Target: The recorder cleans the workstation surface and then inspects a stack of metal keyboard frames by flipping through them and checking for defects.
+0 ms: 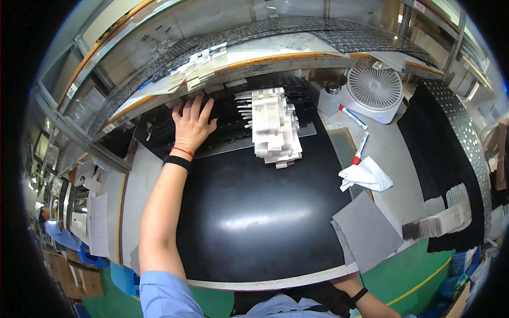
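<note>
Black panel (229,121) stretches crosswise beneath the left hand (192,126), fingers spread — right hand (346,284) lower, its grip I can't tell.

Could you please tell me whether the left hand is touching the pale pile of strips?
No, the left hand is spread to the left of the pale pile, with a visible gap between them.
</note>
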The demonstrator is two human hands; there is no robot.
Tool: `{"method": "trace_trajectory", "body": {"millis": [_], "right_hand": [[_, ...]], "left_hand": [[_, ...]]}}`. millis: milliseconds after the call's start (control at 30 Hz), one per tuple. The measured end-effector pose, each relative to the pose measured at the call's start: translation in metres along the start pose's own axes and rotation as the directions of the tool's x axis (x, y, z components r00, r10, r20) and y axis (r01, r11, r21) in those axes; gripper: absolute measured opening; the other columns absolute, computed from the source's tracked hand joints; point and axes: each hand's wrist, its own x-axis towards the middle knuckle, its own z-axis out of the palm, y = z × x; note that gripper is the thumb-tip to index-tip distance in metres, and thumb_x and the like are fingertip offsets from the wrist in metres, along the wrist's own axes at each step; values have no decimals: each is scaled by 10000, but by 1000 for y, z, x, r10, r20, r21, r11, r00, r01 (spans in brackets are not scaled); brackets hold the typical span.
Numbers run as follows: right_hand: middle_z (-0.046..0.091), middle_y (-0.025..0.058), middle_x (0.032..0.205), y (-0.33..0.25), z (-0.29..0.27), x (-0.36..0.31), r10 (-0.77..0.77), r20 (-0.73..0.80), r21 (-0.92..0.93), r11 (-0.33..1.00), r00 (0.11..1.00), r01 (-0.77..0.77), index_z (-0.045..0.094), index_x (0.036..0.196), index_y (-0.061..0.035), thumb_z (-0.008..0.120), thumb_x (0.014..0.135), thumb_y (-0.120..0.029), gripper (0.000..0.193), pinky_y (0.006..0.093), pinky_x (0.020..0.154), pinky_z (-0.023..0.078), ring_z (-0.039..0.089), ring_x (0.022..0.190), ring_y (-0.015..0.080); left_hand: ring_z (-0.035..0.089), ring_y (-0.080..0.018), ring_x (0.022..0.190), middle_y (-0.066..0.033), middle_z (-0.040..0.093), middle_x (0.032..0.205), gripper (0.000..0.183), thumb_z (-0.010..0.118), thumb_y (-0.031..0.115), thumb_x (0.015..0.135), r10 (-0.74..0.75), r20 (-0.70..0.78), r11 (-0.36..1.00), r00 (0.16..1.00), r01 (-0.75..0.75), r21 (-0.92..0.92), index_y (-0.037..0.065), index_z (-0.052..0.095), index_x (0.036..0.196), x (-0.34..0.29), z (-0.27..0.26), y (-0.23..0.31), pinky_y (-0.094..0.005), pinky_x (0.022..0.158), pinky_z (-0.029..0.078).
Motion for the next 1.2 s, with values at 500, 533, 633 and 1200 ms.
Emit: {"method": "trace_trajectory", "body": {"millis": [500, 533, 633, 1200], "right_hand": [[658, 88, 1299, 12, 13, 16, 102, 369, -11, 994, 924, -105, 640, 1305, -229, 504, 912, -553, 527, 498, 1053, 435, 606, 1200, 340], [655, 88, 1306, 12, 15, 14, 106, 375, -12, 994, 921, -110, 635, 1319, -229, 502, 914, -552, 535, 493, 1058, 435, 606, 1203, 337], [637, 81, 1337, 9, 17, 11, 111, 171, -77, 992, 979, -99, 644, 1308, -230, 503, 917, -572, 539, 500, 1078, 420, 578, 1241, 343], [647, 235, 1241, -95, -189, -76, -436, 68, 508, 789, 897, 345, 530, 1377, 26, 681, 938, -384, 619, 423, 968, 506, 628, 1128, 378]], "left_hand": [[620, -258, 1112, -55, 650, 1191, 715, 861, 349, 656, 42, 356, 993, 934, -1, -114, 165, 585, 1289, 35, -27, -12, -440, 968, 452], [632, -266, 1097, -59, 663, 1157, 704, 862, 340, 653, 50, 353, 993, 934, -9, -115, 156, 591, 1276, 37, -30, -11, -429, 958, 464], [647, -273, 1040, -68, 671, 1083, 674, 865, 310, 648, 28, 222, 990, 975, 4, -142, 139, 604, 1245, 49, -48, -9, -407, 911, 483], [683, -352, 897, -136, 719, 997, 568, 851, 303, 655, 103, 494, 867, 863, 165, -470, 63, 661, 1133, 20, -259, 20, -417, 811, 542]]}}
